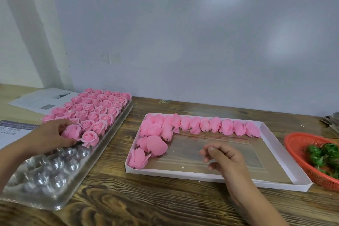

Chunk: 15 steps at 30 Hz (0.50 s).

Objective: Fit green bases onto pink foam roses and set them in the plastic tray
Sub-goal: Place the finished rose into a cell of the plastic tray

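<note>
Right hand (222, 156) is hovering loosely curled, holding nothing, over white box (286, 154). Left hand (53, 135) is gripping a rose (72, 131), seating it in plastic tray (45, 174). Risk: crushing foam petals or nudging the neighbouring rose (90, 139) by pressing hard. Unfitted roses (201, 125) are lying behind; green bases (324, 154) are sitting in orange basket (300, 145) far right, papers (44, 101) far left.

Wooden table (113, 198) with plastic tray (55, 180), white cardboard tray (271, 139), orange basket (300, 154), papers (42, 101).
</note>
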Available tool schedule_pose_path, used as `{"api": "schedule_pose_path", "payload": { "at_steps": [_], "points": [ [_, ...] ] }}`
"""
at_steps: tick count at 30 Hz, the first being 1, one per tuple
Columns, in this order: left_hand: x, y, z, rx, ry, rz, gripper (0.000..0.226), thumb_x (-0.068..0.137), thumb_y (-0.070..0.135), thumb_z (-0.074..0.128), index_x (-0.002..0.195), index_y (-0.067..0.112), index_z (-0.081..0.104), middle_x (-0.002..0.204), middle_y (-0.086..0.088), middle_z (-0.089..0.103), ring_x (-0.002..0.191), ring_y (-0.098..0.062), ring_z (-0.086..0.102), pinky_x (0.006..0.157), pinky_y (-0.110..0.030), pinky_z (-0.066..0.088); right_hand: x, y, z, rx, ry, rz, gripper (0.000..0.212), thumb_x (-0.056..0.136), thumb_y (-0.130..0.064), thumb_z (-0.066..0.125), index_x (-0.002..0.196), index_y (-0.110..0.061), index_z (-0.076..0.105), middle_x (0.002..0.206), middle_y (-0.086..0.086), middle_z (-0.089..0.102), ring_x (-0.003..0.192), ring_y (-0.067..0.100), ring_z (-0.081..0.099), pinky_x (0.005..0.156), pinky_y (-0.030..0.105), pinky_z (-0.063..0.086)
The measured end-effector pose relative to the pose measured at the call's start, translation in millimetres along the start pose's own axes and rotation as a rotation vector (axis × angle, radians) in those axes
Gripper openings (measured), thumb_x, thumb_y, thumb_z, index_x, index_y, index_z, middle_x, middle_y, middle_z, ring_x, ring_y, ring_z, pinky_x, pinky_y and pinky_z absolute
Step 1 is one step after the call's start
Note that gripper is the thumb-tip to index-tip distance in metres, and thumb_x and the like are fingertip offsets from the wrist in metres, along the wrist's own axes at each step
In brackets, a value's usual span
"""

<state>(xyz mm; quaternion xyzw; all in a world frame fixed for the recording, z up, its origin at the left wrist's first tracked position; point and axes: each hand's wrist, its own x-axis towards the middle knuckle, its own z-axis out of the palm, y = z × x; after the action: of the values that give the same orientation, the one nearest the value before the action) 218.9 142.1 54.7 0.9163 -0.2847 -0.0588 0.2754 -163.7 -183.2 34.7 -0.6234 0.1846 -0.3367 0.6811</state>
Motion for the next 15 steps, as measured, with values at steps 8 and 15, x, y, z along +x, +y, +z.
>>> {"api": "schedule_pose_path", "payload": {
  "at_steps": [8,15],
  "points": [
    [3.8,12.8,-0.8,0.161,-0.053,-0.011,0.056,0.064,0.021,0.092,0.107,0.037,0.06,0.096,0.005,0.074,0.083,-0.029,0.074,0.074,-0.049,0.061,-0.7,-1.1,-0.7,-0.002,-0.005,0.0,0.022,0.094,0.0,0.052,0.087,-0.005,0.072,0.086,0.015,0.074,0.067,0.014,0.06,0.055,0.022,0.049],
    [7.0,14.8,1.9,0.227,-0.101,-0.015,0.066,0.069,0.015,0.091,0.127,0.022,0.061,0.117,0.002,0.071,0.093,-0.019,0.072,0.09,-0.046,0.058,-0.7,-0.5,-0.2,-0.002,-0.009,-0.008,0.021,0.093,0.001,0.053,0.086,-0.005,0.072,0.084,0.015,0.074,0.066,0.014,0.06,0.054,0.021,0.049]
  ]
}}
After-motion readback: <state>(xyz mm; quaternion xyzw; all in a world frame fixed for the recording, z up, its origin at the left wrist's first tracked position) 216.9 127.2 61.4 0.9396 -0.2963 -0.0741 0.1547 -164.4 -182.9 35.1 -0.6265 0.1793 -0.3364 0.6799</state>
